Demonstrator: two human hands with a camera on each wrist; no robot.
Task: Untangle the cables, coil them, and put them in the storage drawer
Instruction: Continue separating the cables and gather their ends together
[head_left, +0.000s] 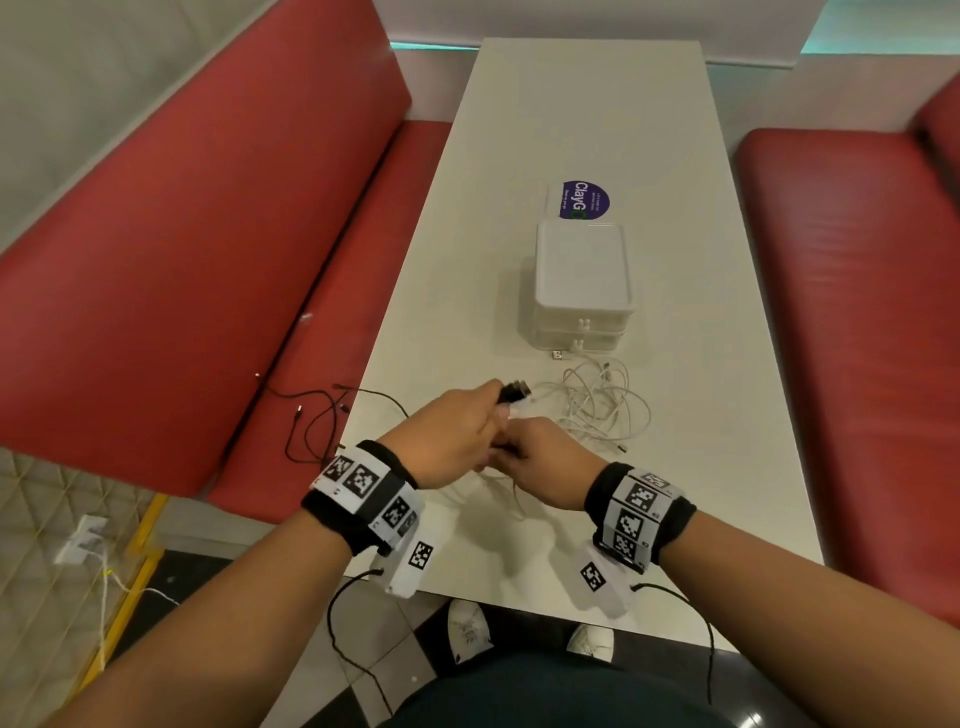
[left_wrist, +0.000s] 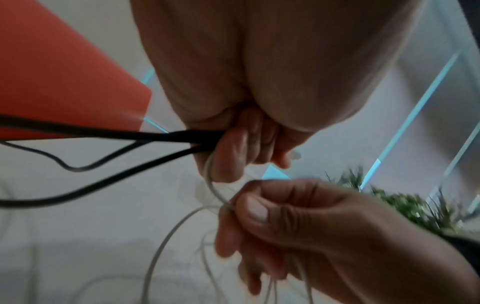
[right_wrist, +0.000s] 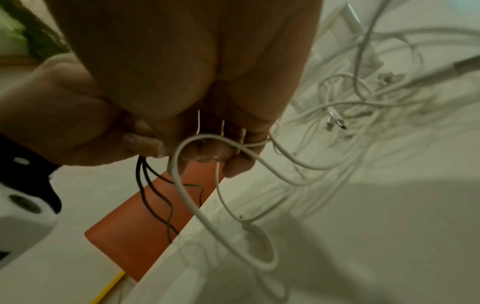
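White cord and black cord are both in my hands right now, above the near part of the table (head_left: 701, 322). My left hand (head_left: 457, 436) has its fingers (left_wrist: 233, 156) curled tight round the black cables (left_wrist: 109, 133), plug ends poking out past the knuckles, and a strand of white runs through that same grip. My right hand (head_left: 540, 462) pinches the white cable (right_wrist: 182, 185) just beside it, thumb pressed down, several loops hanging below.

Here's my worry: the black cables trail off the table's left edge onto the red bench (head_left: 208, 260), so a hard pull could snag a plug on that edge or drag the lot to the floor. I'd judge the white strand caught in the left grip is the real trap; pull the hands apart now and the knot likely cinches instead of opening.

Further out, the white tangle (head_left: 597, 405) lies just in front of the storage drawers (head_left: 582, 291), one plug touching the bottom one. Tug too far and that heap slides with me. Both drawers look closed, nothing coiled yet, so I'd ease, not yank.
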